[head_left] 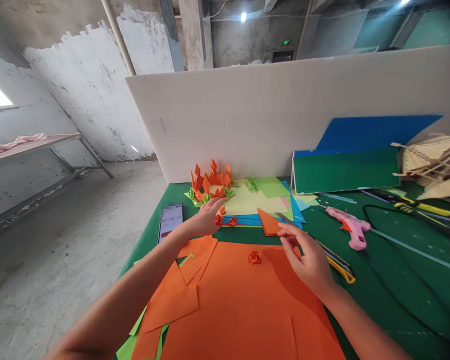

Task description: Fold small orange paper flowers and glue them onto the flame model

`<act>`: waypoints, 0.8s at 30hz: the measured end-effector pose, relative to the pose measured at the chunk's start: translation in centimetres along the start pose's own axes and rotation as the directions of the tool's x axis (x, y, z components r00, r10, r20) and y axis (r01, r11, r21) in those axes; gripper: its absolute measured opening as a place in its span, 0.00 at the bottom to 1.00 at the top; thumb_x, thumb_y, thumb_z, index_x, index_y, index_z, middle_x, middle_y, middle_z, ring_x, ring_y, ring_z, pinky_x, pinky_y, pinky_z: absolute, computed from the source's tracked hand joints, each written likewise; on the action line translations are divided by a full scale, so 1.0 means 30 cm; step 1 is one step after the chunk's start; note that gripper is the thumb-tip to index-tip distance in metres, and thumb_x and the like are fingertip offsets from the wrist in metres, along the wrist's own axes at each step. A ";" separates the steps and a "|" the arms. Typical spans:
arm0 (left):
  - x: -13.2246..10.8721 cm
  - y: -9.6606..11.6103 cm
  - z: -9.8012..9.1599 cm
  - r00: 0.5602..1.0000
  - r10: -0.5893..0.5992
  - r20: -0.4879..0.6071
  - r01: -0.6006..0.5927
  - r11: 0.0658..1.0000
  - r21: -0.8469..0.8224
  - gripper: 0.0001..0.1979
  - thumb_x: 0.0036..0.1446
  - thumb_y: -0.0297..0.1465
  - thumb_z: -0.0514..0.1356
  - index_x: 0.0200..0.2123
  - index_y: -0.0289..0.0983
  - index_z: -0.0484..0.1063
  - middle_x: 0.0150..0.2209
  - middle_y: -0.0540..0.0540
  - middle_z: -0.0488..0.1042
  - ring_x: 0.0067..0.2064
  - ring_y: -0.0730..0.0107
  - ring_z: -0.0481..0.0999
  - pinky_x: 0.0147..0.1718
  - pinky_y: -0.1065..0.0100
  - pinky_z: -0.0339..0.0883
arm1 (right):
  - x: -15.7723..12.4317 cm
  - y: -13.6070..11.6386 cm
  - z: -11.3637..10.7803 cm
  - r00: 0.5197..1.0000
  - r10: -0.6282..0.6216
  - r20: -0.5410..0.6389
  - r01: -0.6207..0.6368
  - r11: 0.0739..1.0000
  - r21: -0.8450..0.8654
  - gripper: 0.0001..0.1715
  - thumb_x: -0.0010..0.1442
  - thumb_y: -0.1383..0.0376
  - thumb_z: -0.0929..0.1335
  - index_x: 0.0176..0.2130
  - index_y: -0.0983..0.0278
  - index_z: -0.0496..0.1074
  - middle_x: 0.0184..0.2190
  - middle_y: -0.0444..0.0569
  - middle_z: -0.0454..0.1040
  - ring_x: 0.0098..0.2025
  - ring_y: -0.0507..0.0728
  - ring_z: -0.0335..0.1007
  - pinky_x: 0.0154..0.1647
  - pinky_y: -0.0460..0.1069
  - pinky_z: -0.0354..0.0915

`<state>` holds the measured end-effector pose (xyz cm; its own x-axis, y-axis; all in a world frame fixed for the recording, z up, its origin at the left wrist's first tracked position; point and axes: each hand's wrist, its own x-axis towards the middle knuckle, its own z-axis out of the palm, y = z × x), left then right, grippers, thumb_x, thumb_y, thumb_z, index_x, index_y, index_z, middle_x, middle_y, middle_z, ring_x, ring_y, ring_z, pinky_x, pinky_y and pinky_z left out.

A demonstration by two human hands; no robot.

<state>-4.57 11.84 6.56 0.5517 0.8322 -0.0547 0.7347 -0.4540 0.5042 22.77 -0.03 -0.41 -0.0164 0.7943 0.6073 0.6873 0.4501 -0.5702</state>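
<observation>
My left hand (206,218) reaches forward over small folded orange paper roses (233,221), its fingers stretched out beside the orange paper crown (210,184) with green paper leaves at its base. Its underside is hidden, but no held thing shows. My right hand (305,257) hovers over the right edge of a large orange paper sheet (240,300), fingers loosely bent and apart, with nothing visible in them. Close to its fingertips lies a folded orange paper triangle (267,223). A single orange paper rose (254,257) rests on the large sheet between my hands.
A phone (171,220) showing a timer lies at left. Orange paper pieces (172,307) overlap the big sheet. On the right are a yellow utility knife (341,269), a pink glue gun (350,226) with its cord, and wooden sticks (431,167). A white board (240,120) stands behind.
</observation>
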 end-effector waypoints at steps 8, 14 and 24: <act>0.049 -0.018 0.050 0.999 -0.035 0.027 0.034 0.999 0.024 0.43 0.47 0.34 0.67 0.65 0.42 0.54 0.62 0.35 0.61 0.62 0.42 0.60 0.57 0.49 0.56 | 0.003 0.000 0.000 1.000 -0.018 0.001 0.018 1.000 -0.020 0.17 0.66 0.64 0.62 0.54 0.59 0.66 0.40 0.50 0.75 0.36 0.55 0.73 0.39 0.50 0.72; 0.068 0.007 0.099 0.998 0.064 0.019 -0.063 0.997 -0.051 0.31 0.46 0.30 0.67 0.56 0.42 0.70 0.53 0.40 0.68 0.53 0.52 0.70 0.51 0.59 0.64 | 0.001 0.002 -0.001 1.000 -0.021 0.014 0.022 0.999 -0.032 0.16 0.66 0.64 0.62 0.53 0.59 0.66 0.40 0.50 0.76 0.36 0.56 0.74 0.38 0.50 0.72; 0.013 0.086 0.086 0.987 0.078 0.141 -0.026 0.939 -0.344 0.22 0.52 0.39 0.64 0.50 0.39 0.74 0.41 0.44 0.77 0.37 0.65 0.76 0.32 0.68 0.70 | 0.001 0.001 -0.003 0.999 -0.036 0.016 0.037 0.999 -0.040 0.15 0.66 0.65 0.62 0.52 0.59 0.67 0.40 0.51 0.76 0.38 0.57 0.75 0.37 0.50 0.72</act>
<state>-1.43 10.16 5.61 0.6578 0.7409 -0.1358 0.5398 -0.3380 0.7710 22.86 -0.05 -0.36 -0.0532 0.7841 0.6184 0.7144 0.4625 -0.5251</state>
